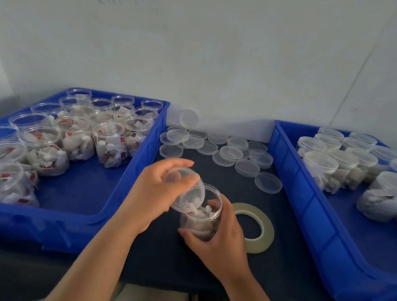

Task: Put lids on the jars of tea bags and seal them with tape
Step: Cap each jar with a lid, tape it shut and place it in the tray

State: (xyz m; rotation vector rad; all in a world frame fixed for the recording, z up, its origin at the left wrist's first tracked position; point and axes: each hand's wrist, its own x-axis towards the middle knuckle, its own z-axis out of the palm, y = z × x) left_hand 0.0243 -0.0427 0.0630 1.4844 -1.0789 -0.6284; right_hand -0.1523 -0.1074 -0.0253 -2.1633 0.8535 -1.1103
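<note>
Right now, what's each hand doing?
Left hand: holding a lid, tilted over the jar.
Right hand: holding that jar.

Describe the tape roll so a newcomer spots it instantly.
On the dark tabletop between the left blue tray and right blue tray, look just right of the jar in the right hand. The tape roll lies flat there: the only open ring, unlike the clear disc lids behind.

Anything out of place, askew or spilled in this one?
Only a small thing: one lid stands on edge against the wall, behind the other loose lids lying flat on the table. Nothing looks spilled or damaged.
</note>
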